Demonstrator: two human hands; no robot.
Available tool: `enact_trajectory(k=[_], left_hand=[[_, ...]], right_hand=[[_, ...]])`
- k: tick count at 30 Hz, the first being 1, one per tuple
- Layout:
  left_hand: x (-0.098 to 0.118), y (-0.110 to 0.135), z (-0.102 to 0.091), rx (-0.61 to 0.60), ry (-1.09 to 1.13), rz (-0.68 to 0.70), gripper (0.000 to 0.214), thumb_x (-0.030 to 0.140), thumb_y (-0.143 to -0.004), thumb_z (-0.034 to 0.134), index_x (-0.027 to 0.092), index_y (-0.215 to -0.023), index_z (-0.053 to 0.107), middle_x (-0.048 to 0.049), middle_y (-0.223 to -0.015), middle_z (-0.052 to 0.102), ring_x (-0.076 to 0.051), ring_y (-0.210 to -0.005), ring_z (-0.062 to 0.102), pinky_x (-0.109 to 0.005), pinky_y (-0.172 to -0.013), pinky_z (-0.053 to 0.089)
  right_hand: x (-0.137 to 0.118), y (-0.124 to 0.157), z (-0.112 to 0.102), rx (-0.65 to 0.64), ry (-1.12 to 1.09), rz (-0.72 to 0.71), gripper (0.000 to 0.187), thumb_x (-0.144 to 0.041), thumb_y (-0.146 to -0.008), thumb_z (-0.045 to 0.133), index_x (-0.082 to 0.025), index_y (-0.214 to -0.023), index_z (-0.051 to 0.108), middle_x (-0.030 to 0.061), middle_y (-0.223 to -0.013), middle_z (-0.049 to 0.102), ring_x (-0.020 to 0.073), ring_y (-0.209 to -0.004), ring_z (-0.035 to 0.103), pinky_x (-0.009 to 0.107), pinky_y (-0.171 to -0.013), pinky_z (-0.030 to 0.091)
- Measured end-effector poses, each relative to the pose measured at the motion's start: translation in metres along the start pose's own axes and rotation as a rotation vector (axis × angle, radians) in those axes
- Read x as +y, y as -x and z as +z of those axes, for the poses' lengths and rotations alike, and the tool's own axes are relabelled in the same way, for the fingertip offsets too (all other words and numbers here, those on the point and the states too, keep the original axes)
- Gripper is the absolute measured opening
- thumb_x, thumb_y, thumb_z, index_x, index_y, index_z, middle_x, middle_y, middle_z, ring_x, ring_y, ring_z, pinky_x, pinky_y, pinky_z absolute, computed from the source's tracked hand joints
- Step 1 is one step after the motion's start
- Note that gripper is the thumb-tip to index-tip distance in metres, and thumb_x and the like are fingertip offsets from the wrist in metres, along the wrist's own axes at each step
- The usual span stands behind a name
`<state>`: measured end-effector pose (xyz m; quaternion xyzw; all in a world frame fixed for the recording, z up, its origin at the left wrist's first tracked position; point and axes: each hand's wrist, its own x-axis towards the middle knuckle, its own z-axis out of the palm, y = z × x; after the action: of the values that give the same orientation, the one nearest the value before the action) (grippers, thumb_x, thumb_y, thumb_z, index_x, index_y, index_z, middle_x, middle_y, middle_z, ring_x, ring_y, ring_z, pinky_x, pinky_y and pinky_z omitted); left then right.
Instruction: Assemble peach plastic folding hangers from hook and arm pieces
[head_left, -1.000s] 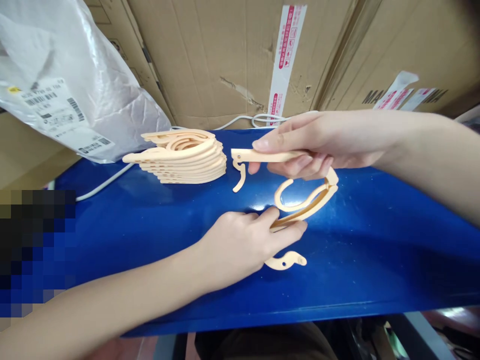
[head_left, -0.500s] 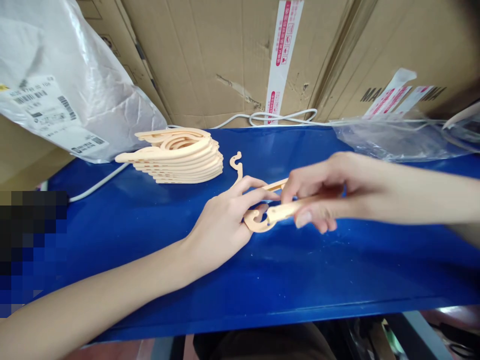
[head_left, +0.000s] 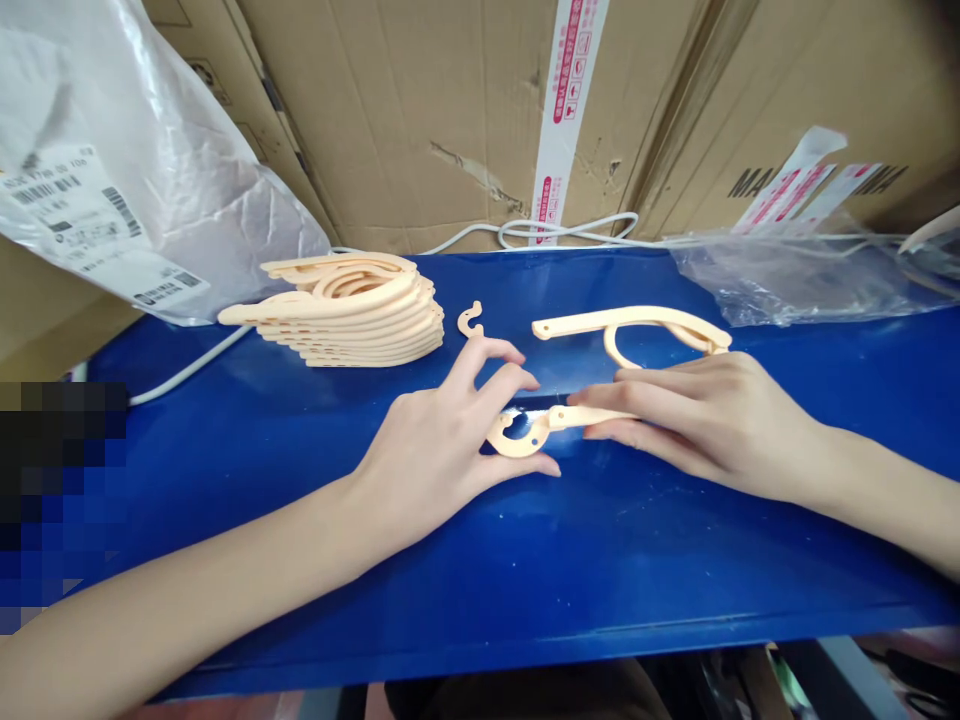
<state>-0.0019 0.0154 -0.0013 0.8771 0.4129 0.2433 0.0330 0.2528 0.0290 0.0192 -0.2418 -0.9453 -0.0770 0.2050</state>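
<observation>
My left hand (head_left: 450, 430) lies on its side over the table, thumb and fingers spread apart around a cream plastic hanger hook (head_left: 515, 445). The hook lies at the palm side. Its right end meets a slim cream hanger arm (head_left: 592, 415), pinched between the thumb and fingers of my right hand (head_left: 697, 420). Most of that arm is hidden by the hand. Behind the right hand rests a curved hanger arm (head_left: 577, 322) with a loop, its far end near the knuckles. A second hook (head_left: 470, 318) lies beyond my left fingers, its lower part hidden.
A stack of cream hanger arms (head_left: 352, 315) stands at back left beside a white plastic parcel bag (head_left: 187, 190). Cardboard boxes (head_left: 420, 120) line the back of the blue table (head_left: 600, 570). A white cable (head_left: 562, 235) and a clear plastic bag (head_left: 795, 275) lie along the rear edge.
My right hand has turned and lowered with the hanger arm. The curved arm behind it now shows in full on the table. My left fingers have spread away from the hook.
</observation>
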Motion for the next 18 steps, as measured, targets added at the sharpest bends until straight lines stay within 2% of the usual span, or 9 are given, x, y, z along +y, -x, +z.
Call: enact_trajectory(k=[2,4,7,9,14,18], left_hand=[[-0.001,-0.002,-0.001,0.007,-0.028,-0.004,0.059,0.067,-0.077,0.075,0.020,-0.110,0.060,-0.0039,-0.115,0.060,-0.012,-0.068,0.064,-0.021,-0.047,0.042],[-0.002,-0.004,-0.001,-0.028,-0.043,-0.017,0.059,0.070,-0.078,0.071,0.019,-0.106,0.061,-0.0026,-0.109,0.060,-0.010,-0.064,0.061,-0.021,-0.047,0.040],[-0.004,-0.004,-0.001,-0.082,-0.051,-0.021,0.035,0.055,-0.097,0.058,0.020,-0.100,0.062,0.0005,-0.102,0.059,-0.009,-0.062,0.057,-0.020,-0.048,0.035],[-0.005,-0.004,0.000,-0.089,-0.057,-0.022,0.028,0.043,-0.105,0.048,0.021,-0.096,0.063,0.0016,-0.097,0.059,-0.009,-0.062,0.056,-0.020,-0.048,0.032],[-0.005,-0.005,0.000,-0.116,-0.016,-0.077,0.031,0.037,-0.106,0.042,0.020,-0.090,0.064,0.0015,-0.094,0.062,-0.011,-0.070,0.060,-0.022,-0.051,0.032],[0.000,-0.008,-0.006,-0.121,0.057,-0.210,0.028,0.037,-0.105,0.046,0.021,-0.088,0.061,0.0049,-0.077,0.065,-0.012,-0.066,0.061,-0.023,-0.054,0.033]], right_hand=[[0.002,0.001,0.001,0.013,0.001,0.038,0.026,-0.035,-0.105,0.046,-0.019,-0.113,0.066,0.0025,-0.090,0.079,0.0136,-0.064,0.072,0.024,-0.052,0.046],[0.004,0.002,0.004,0.001,0.002,0.067,0.026,-0.035,-0.105,0.046,-0.019,-0.110,0.067,0.0029,-0.096,0.080,0.0138,-0.065,0.073,0.025,-0.051,0.045],[0.007,0.002,0.009,-0.030,-0.010,0.093,0.027,-0.035,-0.106,0.045,-0.019,-0.106,0.066,0.0030,-0.098,0.080,0.0149,-0.064,0.073,0.026,-0.049,0.043],[0.009,0.002,0.011,-0.043,-0.032,0.114,0.027,-0.036,-0.106,0.045,-0.019,-0.105,0.065,0.0030,-0.097,0.080,0.0158,-0.065,0.073,0.026,-0.048,0.043],[0.010,0.003,0.011,-0.068,-0.070,0.154,0.026,-0.038,-0.105,0.048,-0.019,-0.101,0.065,0.0035,-0.095,0.080,0.0162,-0.064,0.072,0.027,-0.047,0.040],[0.010,0.004,0.012,-0.074,-0.072,0.163,0.028,-0.039,-0.105,0.047,-0.019,-0.100,0.066,0.0034,-0.093,0.080,0.0154,-0.063,0.071,0.026,-0.047,0.038]])
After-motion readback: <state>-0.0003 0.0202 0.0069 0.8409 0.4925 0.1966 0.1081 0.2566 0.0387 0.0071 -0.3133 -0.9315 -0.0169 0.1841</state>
